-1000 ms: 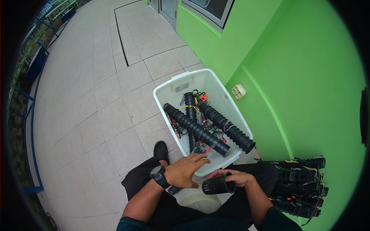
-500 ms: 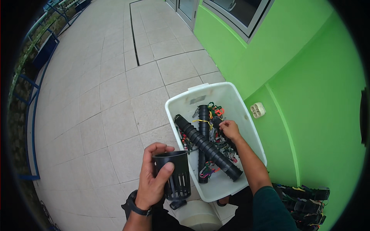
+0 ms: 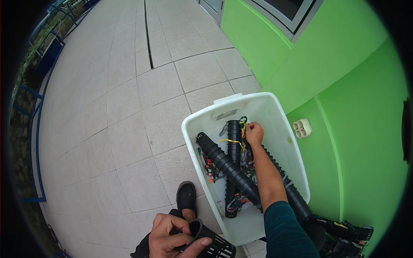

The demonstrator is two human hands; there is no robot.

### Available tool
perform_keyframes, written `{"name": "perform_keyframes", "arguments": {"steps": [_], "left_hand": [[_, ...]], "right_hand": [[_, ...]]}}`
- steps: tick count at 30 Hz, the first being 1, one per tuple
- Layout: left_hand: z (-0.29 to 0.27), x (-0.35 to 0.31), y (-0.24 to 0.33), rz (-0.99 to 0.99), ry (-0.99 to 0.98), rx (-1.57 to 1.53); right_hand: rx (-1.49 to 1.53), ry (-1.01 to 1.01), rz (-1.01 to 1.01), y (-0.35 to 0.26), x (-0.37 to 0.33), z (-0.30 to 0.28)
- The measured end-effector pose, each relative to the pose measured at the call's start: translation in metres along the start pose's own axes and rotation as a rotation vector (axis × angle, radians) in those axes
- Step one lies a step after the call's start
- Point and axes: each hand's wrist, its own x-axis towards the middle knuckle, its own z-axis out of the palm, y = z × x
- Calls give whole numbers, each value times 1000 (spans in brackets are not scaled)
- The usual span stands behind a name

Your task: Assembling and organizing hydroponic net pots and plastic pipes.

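My left hand (image 3: 170, 236), at the lower edge, is closed around a black slotted net pot (image 3: 221, 249), tilted with its mouth toward the fingers. My right hand (image 3: 254, 132) reaches into a white plastic tub (image 3: 243, 235). Its fingers are pinched at a tangle of yellow and green strips (image 3: 243, 124); the fingertips are partly hidden. Inside the tub, a long stack of nested black net pots (image 3: 228, 164) lies across another stack (image 3: 234, 137). A third stack (image 3: 297, 200) lies along the tub's right side, partly behind my forearm. More coloured strips (image 3: 208, 167) lie beside them.
A green wall (image 3: 320, 159) rises close on the right, with a cream four-hole fitting (image 3: 302, 128) on it. More black stacks (image 3: 348, 232) lie at the lower right. My black shoe (image 3: 186, 195) stands on the tiles (image 3: 129, 150) left of the tub. Blue railing (image 3: 36, 142) runs along the far left.
My left hand has lowered with the net pot, which is now tipped over. My right hand has moved farther into the tub. The third stack now shows along the right side, and my shoe has come into view.
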Motion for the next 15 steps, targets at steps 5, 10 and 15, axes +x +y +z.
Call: {"name": "perform_keyframes", "arguments": {"steps": [5, 10, 15], "left_hand": [[14, -9, -24, -221, -93, -394], [46, 20, -7, -167, -148, -980], [57, 33, -14, -167, -134, -1067]], "right_hand": [[905, -318, 39, -25, -10, -117], [770, -438, -110, -46, -79, -267], [906, -665, -5, -49, -138, -297]]}}
